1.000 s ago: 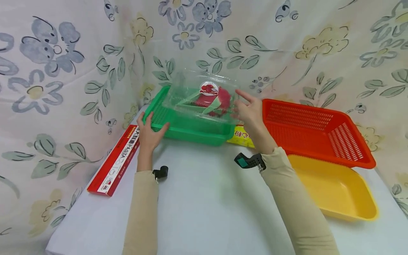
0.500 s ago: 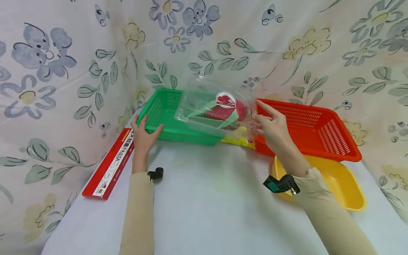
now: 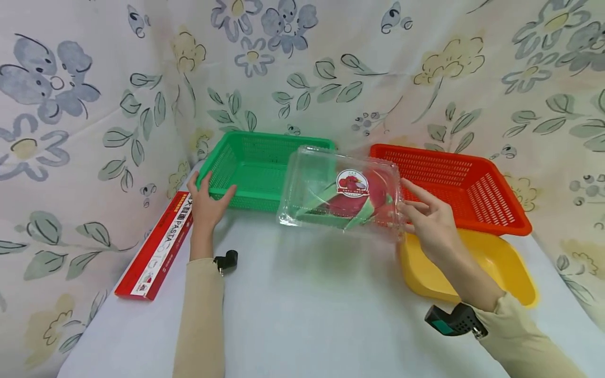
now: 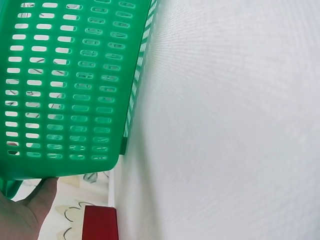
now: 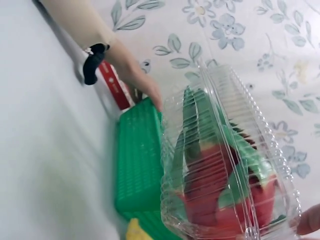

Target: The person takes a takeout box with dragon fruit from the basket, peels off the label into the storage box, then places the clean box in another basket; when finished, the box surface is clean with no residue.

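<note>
A clear plastic clamshell box (image 3: 340, 189) with a round red-and-white label hangs tilted in front of the green basket. Inside it shows a dragon fruit (image 5: 215, 190), pinkish red with green scales. My right hand (image 3: 432, 223) grips the box by its right end, and the fingertips show at that end in the right wrist view. My left hand (image 3: 208, 205) holds the green plastic basket (image 3: 227, 157) at its front left corner, fingers over the rim. In the left wrist view the thumb (image 4: 44, 197) lies against the basket's end.
A red pasta box (image 3: 156, 247) lies slanted along the table's left side. A red basket (image 3: 515, 199) stands at the back right, with a yellow basin (image 3: 472, 262) in front of it. A yellow packet (image 5: 136, 231) peeks out beside the green basket.
My right hand has drawn the clamshell box right and toward me, out from over the green basket and lower. The left hand stays at the basket's corner.
</note>
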The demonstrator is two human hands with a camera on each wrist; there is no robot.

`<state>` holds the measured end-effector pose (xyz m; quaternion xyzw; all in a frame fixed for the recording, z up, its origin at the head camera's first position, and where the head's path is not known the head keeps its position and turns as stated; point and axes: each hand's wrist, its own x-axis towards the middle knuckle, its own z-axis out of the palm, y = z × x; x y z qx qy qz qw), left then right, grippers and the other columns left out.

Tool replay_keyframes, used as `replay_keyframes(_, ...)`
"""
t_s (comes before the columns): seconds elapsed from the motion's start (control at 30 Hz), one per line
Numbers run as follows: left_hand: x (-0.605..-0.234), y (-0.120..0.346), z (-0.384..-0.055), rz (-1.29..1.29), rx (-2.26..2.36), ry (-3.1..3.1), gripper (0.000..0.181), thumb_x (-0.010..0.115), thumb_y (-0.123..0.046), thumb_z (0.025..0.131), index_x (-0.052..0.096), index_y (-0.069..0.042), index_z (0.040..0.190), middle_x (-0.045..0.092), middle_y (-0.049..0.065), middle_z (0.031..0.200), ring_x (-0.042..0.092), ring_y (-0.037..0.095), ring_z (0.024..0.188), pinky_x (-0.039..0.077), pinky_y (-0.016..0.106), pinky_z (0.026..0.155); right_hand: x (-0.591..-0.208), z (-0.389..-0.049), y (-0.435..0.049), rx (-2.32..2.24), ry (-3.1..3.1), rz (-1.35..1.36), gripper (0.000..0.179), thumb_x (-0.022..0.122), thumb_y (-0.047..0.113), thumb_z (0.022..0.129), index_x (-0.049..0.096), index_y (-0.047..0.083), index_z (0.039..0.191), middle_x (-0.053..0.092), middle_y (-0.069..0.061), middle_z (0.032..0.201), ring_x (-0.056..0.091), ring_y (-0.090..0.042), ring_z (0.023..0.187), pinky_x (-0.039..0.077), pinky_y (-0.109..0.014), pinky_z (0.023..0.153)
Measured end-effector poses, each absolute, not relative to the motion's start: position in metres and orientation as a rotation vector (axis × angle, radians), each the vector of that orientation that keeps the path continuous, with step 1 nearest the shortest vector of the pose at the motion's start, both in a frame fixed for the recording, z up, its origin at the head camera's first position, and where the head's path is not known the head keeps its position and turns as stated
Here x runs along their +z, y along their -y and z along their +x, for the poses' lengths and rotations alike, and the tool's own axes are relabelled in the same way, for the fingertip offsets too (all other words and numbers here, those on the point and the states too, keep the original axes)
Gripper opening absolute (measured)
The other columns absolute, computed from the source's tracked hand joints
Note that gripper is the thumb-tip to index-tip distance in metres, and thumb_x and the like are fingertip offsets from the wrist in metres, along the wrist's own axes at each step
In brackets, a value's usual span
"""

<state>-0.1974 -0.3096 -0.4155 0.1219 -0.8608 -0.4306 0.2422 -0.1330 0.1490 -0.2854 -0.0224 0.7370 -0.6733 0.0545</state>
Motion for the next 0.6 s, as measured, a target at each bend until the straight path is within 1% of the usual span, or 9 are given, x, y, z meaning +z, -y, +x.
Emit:
replay_keyframes(0.07, -0.416, 0.311, -0.196, 0.332, -1.178, 2.352, 0.085, 0.066, -0.054, 0.087, 0.034, -0.013, 0.154, 0.006, 0.004, 0.162, 0.023, 0.037, 0.144, 0.029, 0.062, 0.108, -0.292, -0.129, -0.150, -2.031, -2.251, -0.084, 0.057, 0.060, 0.018, 0.099, 0.041, 0.024, 0.152, 0.046, -0.014, 0.126, 0.064, -0.010, 0.097, 0.055, -0.023, 0.079)
replay_keyframes(0.2, -0.417, 0.311, -0.198, 0.311, -1.185, 2.350, 0.085, 0.066, -0.055, 0.086, 0.035, -0.013, 0.154, 0.006, 0.003, 0.162, 0.023, 0.036, 0.143, 0.030, 0.061, 0.108, -0.303, -0.120, -0.154, -2.021, -2.273, -0.105, 0.056, 0.060, 0.018, 0.099, 0.041, 0.021, 0.152, 0.045, -0.016, 0.126, 0.065, -0.008, 0.096, 0.055, -0.024, 0.078)
replay_keyframes(0.4, -0.418, 0.311, -0.200, 0.305, -1.181, 2.342, 0.084, 0.066, -0.054, 0.086, 0.036, -0.012, 0.153, 0.007, 0.003, 0.162, 0.022, 0.034, 0.144, 0.029, 0.061, 0.109, -0.317, -0.110, -0.160, -2.057, -2.241, -0.140, 0.058, 0.062, 0.016, 0.098, 0.041, 0.015, 0.152, 0.051, -0.013, 0.118, 0.067, -0.010, 0.095, 0.055, -0.027, 0.077)
replay_keyframes(0.47, -0.419, 0.311, -0.200, 0.312, -1.177, 2.344, 0.084, 0.066, -0.054, 0.086, 0.036, -0.012, 0.153, 0.007, 0.003, 0.162, 0.022, 0.034, 0.144, 0.029, 0.061, 0.109, -0.320, -0.106, -0.162, -2.065, -2.230, -0.154, 0.058, 0.062, 0.015, 0.098, 0.040, 0.013, 0.152, 0.052, -0.011, 0.117, 0.067, -0.011, 0.095, 0.056, -0.028, 0.077)
replay_keyframes(0.6, -0.417, 0.313, -0.199, 0.308, -1.184, 2.330, 0.083, 0.067, -0.052, 0.087, 0.038, -0.010, 0.152, 0.008, 0.005, 0.161, 0.024, 0.035, 0.143, 0.030, 0.061, 0.108, -0.324, -0.098, -0.165, -2.024, -2.274, -0.166, 0.058, 0.062, 0.016, 0.098, 0.041, 0.014, 0.152, 0.055, -0.007, 0.116, 0.068, -0.010, 0.095, 0.056, -0.027, 0.076)
